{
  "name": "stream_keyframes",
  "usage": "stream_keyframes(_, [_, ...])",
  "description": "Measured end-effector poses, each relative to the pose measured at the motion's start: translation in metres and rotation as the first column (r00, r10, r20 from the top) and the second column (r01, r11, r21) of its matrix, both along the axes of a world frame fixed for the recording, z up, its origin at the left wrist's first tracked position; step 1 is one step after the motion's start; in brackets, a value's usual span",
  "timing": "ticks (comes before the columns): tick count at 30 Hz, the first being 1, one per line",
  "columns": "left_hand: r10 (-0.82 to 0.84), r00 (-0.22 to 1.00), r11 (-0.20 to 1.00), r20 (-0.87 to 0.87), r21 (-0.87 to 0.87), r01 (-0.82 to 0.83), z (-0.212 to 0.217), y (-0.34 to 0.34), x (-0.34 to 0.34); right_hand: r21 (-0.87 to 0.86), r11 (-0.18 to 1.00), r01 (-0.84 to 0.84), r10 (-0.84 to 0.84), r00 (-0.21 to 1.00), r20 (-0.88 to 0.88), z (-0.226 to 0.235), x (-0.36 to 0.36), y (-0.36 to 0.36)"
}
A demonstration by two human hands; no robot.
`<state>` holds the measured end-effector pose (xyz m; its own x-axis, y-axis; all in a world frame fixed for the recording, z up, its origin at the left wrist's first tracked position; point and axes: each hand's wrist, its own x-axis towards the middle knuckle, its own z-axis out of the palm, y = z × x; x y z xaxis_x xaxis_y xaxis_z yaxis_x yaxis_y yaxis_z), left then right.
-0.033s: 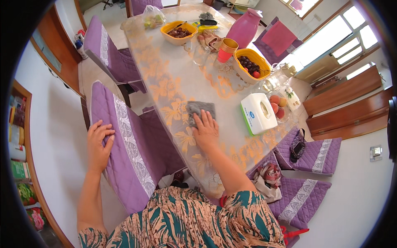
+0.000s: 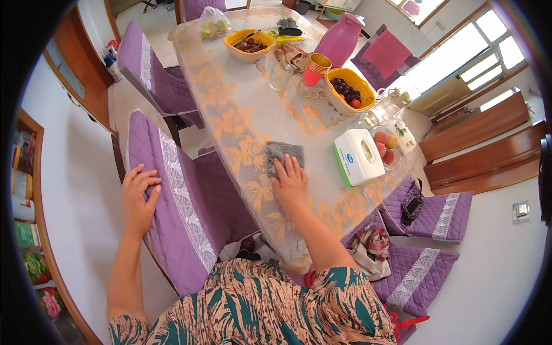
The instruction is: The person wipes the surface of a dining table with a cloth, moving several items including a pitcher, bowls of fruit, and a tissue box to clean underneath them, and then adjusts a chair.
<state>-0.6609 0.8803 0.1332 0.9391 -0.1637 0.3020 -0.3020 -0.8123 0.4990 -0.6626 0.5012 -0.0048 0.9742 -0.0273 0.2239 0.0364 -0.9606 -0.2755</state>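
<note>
My right hand [image 2: 290,183] lies flat and open on a grey fuzzy cloth [image 2: 282,150], pressing it against the table [image 2: 230,92] with the fingers spread over its near part. The table wears a clear cover over an orange floral cloth. My left hand [image 2: 140,195] rests open, fingers a little apart, on the top of a purple quilted chair back [image 2: 150,172] with a white lace band. To the right of the cloth stands a white and green tissue box [image 2: 359,156]. What lies under the cloth is hidden.
Farther back are a yellow basket of grapes [image 2: 349,92], stacked paper cups [image 2: 316,68], a pink jug [image 2: 340,37] and another yellow basket [image 2: 249,45]. A bowl of peaches [image 2: 388,150] sits beside the tissue box. Purple chairs [image 2: 422,273] line the table's right side.
My right hand and the grey cloth under it have slid slightly to the right. The left hand stays on the chair back.
</note>
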Motion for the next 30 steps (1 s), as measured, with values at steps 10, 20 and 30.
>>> stream_keyframes(10, [-0.045, 0.997, 0.996, 0.061, -0.074, 0.050, -0.009, 0.009, 0.001, -0.030, 0.994, 0.100, -0.101, 0.994, -0.038, 0.007, -0.121, 0.024])
stream_keyframes(20, [-0.057, 0.996, 0.986, 0.075, -0.153, 0.068, -0.013, 0.012, 0.003, -0.024, 0.981, 0.193, -0.194, 0.970, -0.147, 0.016, -0.228, 0.058])
stream_keyframes(30, [-0.068, 0.997, 0.976, 0.045, -0.204, 0.076, -0.014, 0.010, 0.003, -0.041, 0.981, 0.187, -0.190, 0.980, -0.066, 0.008, -0.128, 0.034])
